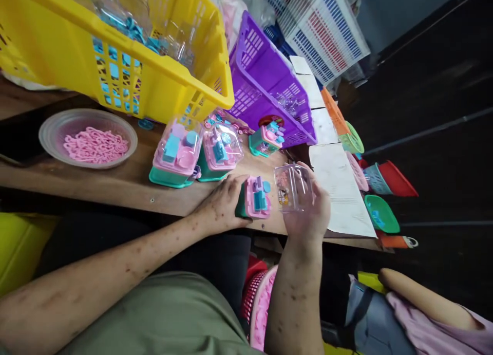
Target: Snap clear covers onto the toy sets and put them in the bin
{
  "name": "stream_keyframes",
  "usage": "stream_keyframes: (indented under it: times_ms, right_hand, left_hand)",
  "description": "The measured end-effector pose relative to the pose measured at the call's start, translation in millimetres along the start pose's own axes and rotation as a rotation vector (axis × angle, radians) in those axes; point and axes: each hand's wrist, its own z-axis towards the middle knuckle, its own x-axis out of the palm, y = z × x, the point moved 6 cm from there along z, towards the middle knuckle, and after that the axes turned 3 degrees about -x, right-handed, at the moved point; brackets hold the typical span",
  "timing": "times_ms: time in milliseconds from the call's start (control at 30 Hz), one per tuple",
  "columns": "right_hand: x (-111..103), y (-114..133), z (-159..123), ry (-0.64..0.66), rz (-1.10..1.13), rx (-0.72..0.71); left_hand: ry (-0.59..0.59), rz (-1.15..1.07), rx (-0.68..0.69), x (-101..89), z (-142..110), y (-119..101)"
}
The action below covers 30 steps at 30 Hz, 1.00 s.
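Observation:
My left hand is closed around a small toy box with a green base and a pink top bearing blue and purple pieces. In my right hand is a clear plastic cover with a printed sticker, held apart from the toy box and to its right. Two similar toy boxes, one at the left and another beside it, stand on the table under clear covers. A further toy box stands behind, near the purple basket.
A bowl of pink plastic chains sits at left. Behind stand a yellow crate with clear and blue parts and a purple basket. White paper covers the table's right part. Another person's arm shows at lower right.

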Motion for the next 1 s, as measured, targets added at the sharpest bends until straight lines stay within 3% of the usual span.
stream_keyframes:
  times_ms: [233, 400, 500, 667, 767, 867, 1000]
  right_hand:
    - [4, -1, -11, 0.097, -0.088, 0.015]
    - [-5, 18, -16, 0.197, -0.179, -0.147]
    - [-14, 10, -11, 0.246, -0.205, -0.185]
    - [-33, -40, -10, 0.139, -0.391, 0.107]
    - [-33, -55, -22, 0.184, -0.396, 0.243]
    - [-31, -48, -28, 0.356, -0.357, 0.211]
    - [-56, -18, -11, 0.423, -0.424, 0.043]
  left_hand:
    - [-0.001, 0.016, -0.016, 2.8, 1, 1]
    - [0.052, 0.029, -0.04, 5.7, 1, 7]
    - [0.079, 0.032, -0.027, 5.0, 1, 6]
    - [0.061, 0.044, -0.004, 2.8, 1, 0]
    - [0.059, 0.04, 0.01, 3.2, 1, -2]
    - [0.062, 0.037, 0.02, 2.3, 1, -3]
    - [0.077, 0.052, 0.022, 1.4, 1, -4]
